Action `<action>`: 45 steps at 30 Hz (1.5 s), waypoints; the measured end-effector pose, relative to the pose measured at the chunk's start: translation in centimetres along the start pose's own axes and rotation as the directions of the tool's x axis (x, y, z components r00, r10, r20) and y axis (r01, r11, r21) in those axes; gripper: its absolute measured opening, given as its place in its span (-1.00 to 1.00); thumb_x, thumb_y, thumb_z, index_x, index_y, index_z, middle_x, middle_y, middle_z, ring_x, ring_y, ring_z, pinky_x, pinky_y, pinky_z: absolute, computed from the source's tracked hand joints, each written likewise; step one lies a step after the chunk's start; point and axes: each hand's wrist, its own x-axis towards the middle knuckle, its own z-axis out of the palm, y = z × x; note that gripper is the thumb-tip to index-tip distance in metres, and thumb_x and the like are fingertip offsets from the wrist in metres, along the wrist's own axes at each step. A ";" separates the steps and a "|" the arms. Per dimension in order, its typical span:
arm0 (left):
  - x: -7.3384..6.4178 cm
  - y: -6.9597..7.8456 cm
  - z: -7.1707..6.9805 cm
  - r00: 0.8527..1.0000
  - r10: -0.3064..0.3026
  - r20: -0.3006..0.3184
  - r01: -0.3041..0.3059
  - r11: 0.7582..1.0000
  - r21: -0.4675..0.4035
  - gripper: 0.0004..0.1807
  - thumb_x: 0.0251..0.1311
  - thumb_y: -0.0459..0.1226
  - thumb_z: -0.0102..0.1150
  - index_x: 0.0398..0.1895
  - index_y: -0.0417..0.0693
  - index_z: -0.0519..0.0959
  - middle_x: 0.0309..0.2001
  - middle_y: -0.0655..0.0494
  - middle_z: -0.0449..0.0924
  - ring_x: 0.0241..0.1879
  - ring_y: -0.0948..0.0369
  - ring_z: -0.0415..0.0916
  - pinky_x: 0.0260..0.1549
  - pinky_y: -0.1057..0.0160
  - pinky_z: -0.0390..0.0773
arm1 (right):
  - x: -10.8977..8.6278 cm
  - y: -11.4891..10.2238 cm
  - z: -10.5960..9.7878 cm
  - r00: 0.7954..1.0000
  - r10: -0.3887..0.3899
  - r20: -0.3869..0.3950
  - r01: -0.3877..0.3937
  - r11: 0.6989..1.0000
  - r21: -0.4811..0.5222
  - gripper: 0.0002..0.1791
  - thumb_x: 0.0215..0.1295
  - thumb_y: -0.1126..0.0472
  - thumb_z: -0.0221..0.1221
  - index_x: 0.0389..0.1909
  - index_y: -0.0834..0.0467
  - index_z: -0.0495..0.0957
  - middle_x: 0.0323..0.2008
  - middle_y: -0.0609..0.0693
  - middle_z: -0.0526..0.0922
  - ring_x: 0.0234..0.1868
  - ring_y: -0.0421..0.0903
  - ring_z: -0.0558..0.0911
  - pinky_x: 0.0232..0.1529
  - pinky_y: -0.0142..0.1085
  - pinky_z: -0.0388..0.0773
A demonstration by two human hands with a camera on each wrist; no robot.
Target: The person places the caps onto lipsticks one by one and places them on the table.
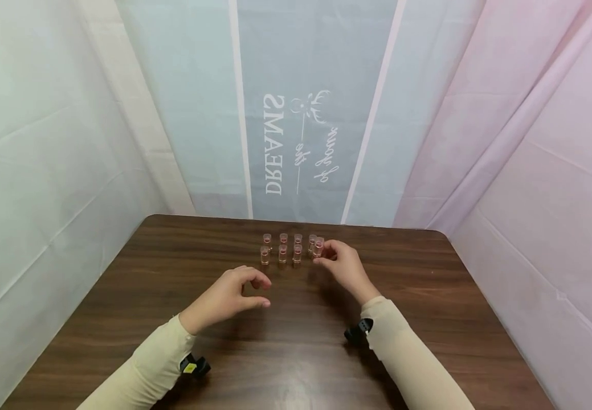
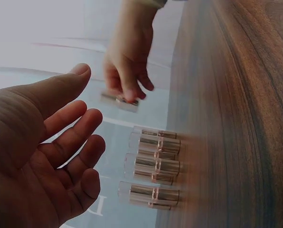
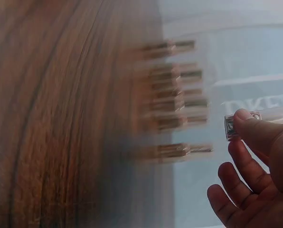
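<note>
My right hand [image 1: 347,267] pinches a small lipstick tube [image 1: 318,246] with a clear top between thumb and fingers. In the right wrist view the held lipstick tube [image 3: 230,127] is raised off the table, its other fingers loosely bent below. Similar tubes stand upright in two rows to the left of it, such as a front one [image 1: 282,254] and a back one [image 1: 267,241]. The left wrist view shows their shiny gold-toned bodies [image 2: 155,194]. Nearer to me, my left hand [image 1: 231,296] hovers with thumb and fingers apart, holding nothing.
The dark wood-grain table [image 1: 285,347] has its far edge just behind the tubes. Beyond it hangs a pale blue cloth [image 1: 316,51] with white lettering, and pale cloth walls [image 1: 557,228] flank the table.
</note>
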 end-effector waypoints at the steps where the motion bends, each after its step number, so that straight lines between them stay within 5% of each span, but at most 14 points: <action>1: 0.0 0.0 0.0 1.000 0.003 0.002 -0.003 1.000 0.001 -0.67 0.08 -0.10 0.56 -0.09 0.30 0.66 -0.10 0.42 0.64 -0.10 0.31 0.52 -0.09 0.22 0.55 | 0.3 0.4 0.2 1.000 0.016 0.011 -0.015 1.000 -0.008 -0.79 0.27 0.13 0.44 -0.16 0.02 0.63 -0.21 -0.06 0.68 -0.21 -0.08 0.64 -0.19 -0.15 0.61; 19: 0.0 0.5 -0.1 0.999 -0.012 0.036 0.011 1.000 0.011 -0.67 0.12 -0.08 0.53 -0.06 0.33 0.66 -0.09 0.36 0.64 -0.08 0.30 0.50 -0.11 0.22 0.53 | 1.2 3.0 2.6 0.991 0.126 0.039 -0.114 0.965 -0.237 -0.75 0.21 0.16 0.47 -0.13 0.11 0.68 -0.23 -0.02 0.74 -0.19 -0.06 0.69 -0.08 -0.06 0.63; 30: -0.4 0.1 -0.3 0.996 -0.063 0.057 0.064 0.998 -0.013 -0.67 0.15 -0.04 0.51 -0.04 0.39 0.63 -0.07 0.43 0.60 -0.04 0.28 0.50 -0.04 0.05 0.56 | 1.5 2.9 3.3 0.988 0.144 0.057 -0.125 0.959 -0.254 -0.77 0.23 0.16 0.46 -0.13 0.10 0.69 -0.24 -0.03 0.75 -0.19 -0.07 0.69 -0.07 -0.08 0.63; 45: 0.5 0.2 0.3 1.000 -0.016 0.018 0.015 0.997 0.078 -0.78 0.20 -0.10 0.48 -0.13 0.23 0.67 -0.14 0.35 0.67 -0.10 0.27 0.52 -0.01 0.05 0.58 | 1.4 2.2 1.6 0.971 0.191 0.141 -0.164 0.969 -0.184 -0.60 0.21 0.18 0.47 0.03 0.21 0.65 -0.09 0.05 0.72 -0.02 0.02 0.68 0.04 -0.03 0.63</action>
